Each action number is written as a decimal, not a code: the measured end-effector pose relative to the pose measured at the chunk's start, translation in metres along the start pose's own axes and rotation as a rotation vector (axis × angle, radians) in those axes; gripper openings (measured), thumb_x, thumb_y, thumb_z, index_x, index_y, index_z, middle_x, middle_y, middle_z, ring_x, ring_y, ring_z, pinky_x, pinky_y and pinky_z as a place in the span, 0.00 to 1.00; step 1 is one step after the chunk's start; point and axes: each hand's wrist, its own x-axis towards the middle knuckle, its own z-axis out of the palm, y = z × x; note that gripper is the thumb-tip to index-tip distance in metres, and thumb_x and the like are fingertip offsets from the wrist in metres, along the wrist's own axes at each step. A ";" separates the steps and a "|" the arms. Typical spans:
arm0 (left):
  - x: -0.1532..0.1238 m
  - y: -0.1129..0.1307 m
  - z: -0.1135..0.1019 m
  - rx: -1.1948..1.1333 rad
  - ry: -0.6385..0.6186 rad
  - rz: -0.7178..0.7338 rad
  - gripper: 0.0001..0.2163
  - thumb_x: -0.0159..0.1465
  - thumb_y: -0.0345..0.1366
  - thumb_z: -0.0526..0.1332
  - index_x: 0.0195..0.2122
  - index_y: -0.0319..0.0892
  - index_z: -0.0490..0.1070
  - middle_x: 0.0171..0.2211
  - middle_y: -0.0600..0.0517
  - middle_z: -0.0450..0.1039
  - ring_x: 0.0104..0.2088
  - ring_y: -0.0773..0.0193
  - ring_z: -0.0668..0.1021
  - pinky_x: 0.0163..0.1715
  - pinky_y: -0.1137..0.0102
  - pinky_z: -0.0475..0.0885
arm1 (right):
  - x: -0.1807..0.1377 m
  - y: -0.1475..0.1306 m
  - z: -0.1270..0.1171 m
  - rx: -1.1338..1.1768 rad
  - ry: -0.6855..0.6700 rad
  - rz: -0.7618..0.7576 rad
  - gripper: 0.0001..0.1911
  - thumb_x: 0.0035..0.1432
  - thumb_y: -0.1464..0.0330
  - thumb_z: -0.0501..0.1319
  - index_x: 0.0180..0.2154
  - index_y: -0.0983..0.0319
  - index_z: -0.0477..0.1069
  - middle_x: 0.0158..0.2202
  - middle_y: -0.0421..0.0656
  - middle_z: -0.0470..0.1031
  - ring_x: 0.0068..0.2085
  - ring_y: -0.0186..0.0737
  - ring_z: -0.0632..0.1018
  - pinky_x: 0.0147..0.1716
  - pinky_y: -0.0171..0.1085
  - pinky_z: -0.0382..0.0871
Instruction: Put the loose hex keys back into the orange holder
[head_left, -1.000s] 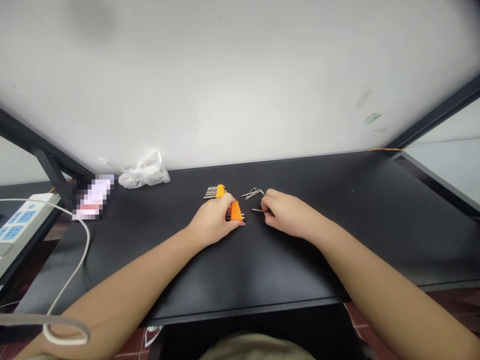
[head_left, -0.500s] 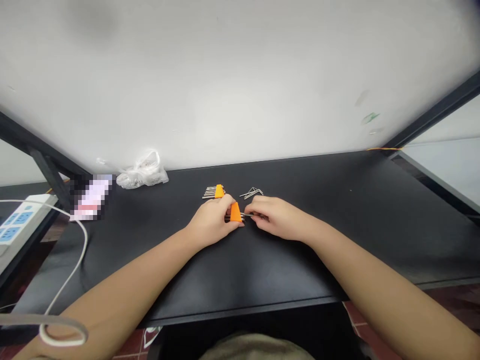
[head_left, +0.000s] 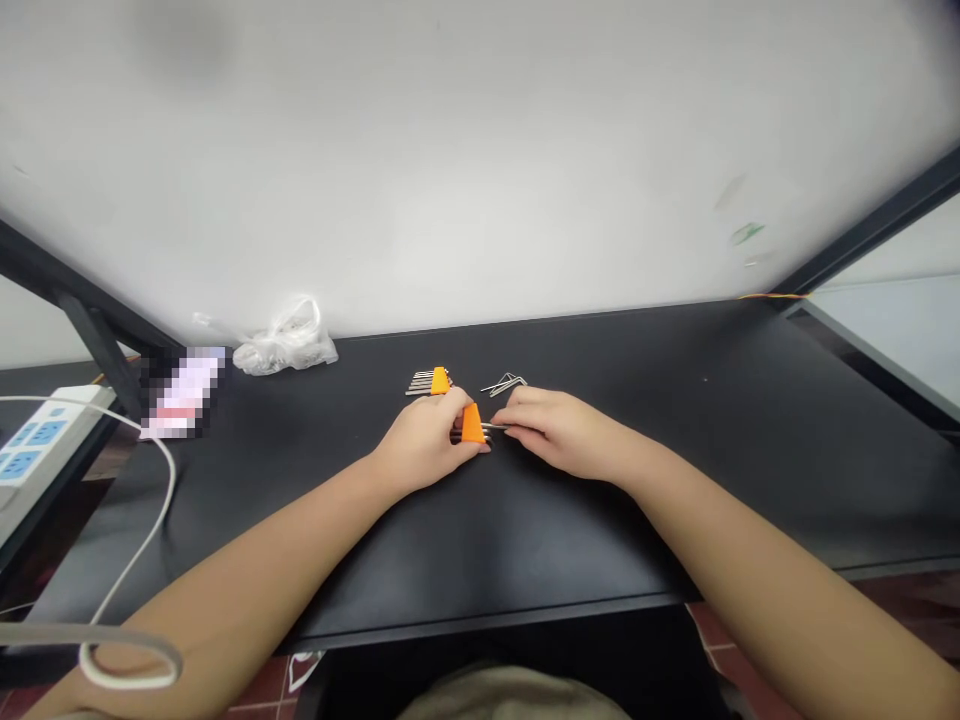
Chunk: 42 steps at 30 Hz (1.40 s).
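My left hand (head_left: 424, 440) is closed around an orange hex key holder (head_left: 472, 424), low over the black table. Several dark keys stick out of its lower part. Between the fingertips of my right hand (head_left: 559, 430) is a hex key (head_left: 495, 426), its shaft meeting the right side of the holder; how deep it sits I cannot tell. Just behind my left hand lies a second orange holder (head_left: 440, 381) filled with several metal keys. A small pile of loose L-shaped hex keys (head_left: 506, 384) rests behind my right fingers.
A clear plastic bag (head_left: 286, 345) sits against the wall at the back left. Beside it lies a pixelated, phone-like object (head_left: 184, 393). At far left a white power strip (head_left: 45, 435) and a looping white cable (head_left: 171, 480) run along the table's edge.
My right hand has shifted slightly to the right, and more of the hex key's shaft shows between its fingers and the holder. My left hand keeps its grip.
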 end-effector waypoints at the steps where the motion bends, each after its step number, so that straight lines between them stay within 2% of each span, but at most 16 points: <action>1: 0.000 0.000 0.000 0.000 0.002 0.007 0.16 0.60 0.44 0.70 0.43 0.47 0.66 0.36 0.53 0.77 0.37 0.59 0.81 0.36 0.68 0.75 | -0.001 -0.002 0.000 -0.039 -0.002 0.008 0.17 0.69 0.74 0.53 0.52 0.57 0.76 0.43 0.46 0.75 0.40 0.41 0.76 0.39 0.39 0.72; 4: -0.001 -0.001 0.001 0.006 0.007 0.027 0.16 0.60 0.45 0.69 0.43 0.47 0.67 0.34 0.54 0.76 0.35 0.60 0.80 0.34 0.68 0.74 | -0.003 -0.010 0.001 -0.182 0.005 0.042 0.17 0.69 0.74 0.53 0.49 0.56 0.77 0.41 0.46 0.73 0.35 0.39 0.73 0.34 0.38 0.68; 7: -0.002 -0.001 0.002 0.023 0.020 0.037 0.17 0.61 0.47 0.68 0.44 0.47 0.66 0.33 0.55 0.75 0.33 0.61 0.79 0.33 0.68 0.73 | -0.002 -0.017 0.004 -0.234 0.034 0.058 0.16 0.68 0.75 0.53 0.46 0.56 0.77 0.41 0.46 0.72 0.35 0.40 0.72 0.34 0.38 0.67; 12: -0.002 0.001 0.002 0.034 0.060 0.092 0.17 0.61 0.49 0.68 0.45 0.46 0.68 0.37 0.51 0.75 0.39 0.59 0.79 0.38 0.66 0.74 | 0.006 -0.021 0.010 0.042 0.072 -0.012 0.16 0.68 0.76 0.52 0.48 0.57 0.75 0.47 0.47 0.74 0.42 0.41 0.75 0.41 0.40 0.72; 16: -0.002 -0.001 0.002 0.021 0.055 0.085 0.18 0.62 0.48 0.68 0.47 0.46 0.68 0.40 0.50 0.76 0.41 0.57 0.80 0.41 0.65 0.75 | 0.010 -0.013 0.010 0.172 0.121 0.044 0.14 0.67 0.75 0.55 0.49 0.57 0.74 0.43 0.45 0.77 0.42 0.42 0.77 0.43 0.41 0.74; 20: -0.003 -0.003 0.002 -0.016 0.065 0.029 0.21 0.61 0.45 0.70 0.51 0.47 0.67 0.42 0.51 0.78 0.42 0.56 0.82 0.43 0.64 0.76 | 0.005 0.007 0.008 -0.012 0.185 0.180 0.17 0.67 0.72 0.57 0.54 0.56 0.74 0.47 0.47 0.75 0.43 0.43 0.77 0.43 0.43 0.74; 23: -0.004 -0.003 0.003 -0.035 0.069 0.008 0.21 0.60 0.45 0.70 0.52 0.47 0.67 0.42 0.52 0.79 0.44 0.57 0.82 0.44 0.64 0.77 | -0.001 0.022 0.007 -0.216 0.102 0.268 0.20 0.67 0.69 0.58 0.58 0.55 0.73 0.48 0.49 0.72 0.42 0.45 0.76 0.42 0.45 0.74; 26: -0.004 -0.003 0.003 -0.036 0.065 -0.005 0.21 0.61 0.45 0.70 0.51 0.48 0.67 0.42 0.53 0.79 0.44 0.57 0.83 0.44 0.64 0.77 | -0.004 0.025 0.004 -0.337 0.018 0.272 0.17 0.66 0.68 0.59 0.55 0.56 0.76 0.45 0.49 0.71 0.40 0.45 0.75 0.41 0.44 0.73; 29: -0.003 -0.002 0.003 -0.040 0.061 -0.014 0.21 0.60 0.45 0.70 0.51 0.48 0.66 0.43 0.54 0.80 0.44 0.57 0.83 0.44 0.65 0.77 | -0.004 0.021 0.002 -0.399 -0.013 0.251 0.15 0.67 0.68 0.58 0.52 0.57 0.78 0.43 0.49 0.71 0.37 0.43 0.74 0.40 0.43 0.71; 34: -0.003 -0.002 0.003 -0.055 0.058 -0.008 0.21 0.61 0.43 0.70 0.52 0.48 0.66 0.43 0.53 0.80 0.45 0.57 0.83 0.45 0.65 0.77 | -0.003 0.017 0.003 -0.463 0.009 0.272 0.19 0.68 0.68 0.57 0.58 0.56 0.74 0.43 0.49 0.71 0.35 0.42 0.72 0.37 0.42 0.68; 38: -0.003 -0.003 0.004 -0.043 0.055 -0.012 0.22 0.61 0.44 0.70 0.52 0.48 0.66 0.43 0.53 0.80 0.45 0.57 0.83 0.45 0.64 0.78 | -0.004 0.018 0.006 -0.506 -0.041 0.274 0.20 0.68 0.69 0.56 0.59 0.58 0.74 0.41 0.49 0.71 0.33 0.42 0.71 0.35 0.41 0.66; 42: -0.003 -0.003 0.004 -0.034 0.055 -0.008 0.22 0.61 0.44 0.70 0.53 0.48 0.66 0.43 0.53 0.80 0.45 0.56 0.83 0.45 0.64 0.78 | -0.001 0.015 0.006 -0.518 -0.053 0.304 0.23 0.69 0.65 0.56 0.63 0.59 0.69 0.43 0.50 0.72 0.33 0.41 0.72 0.37 0.41 0.66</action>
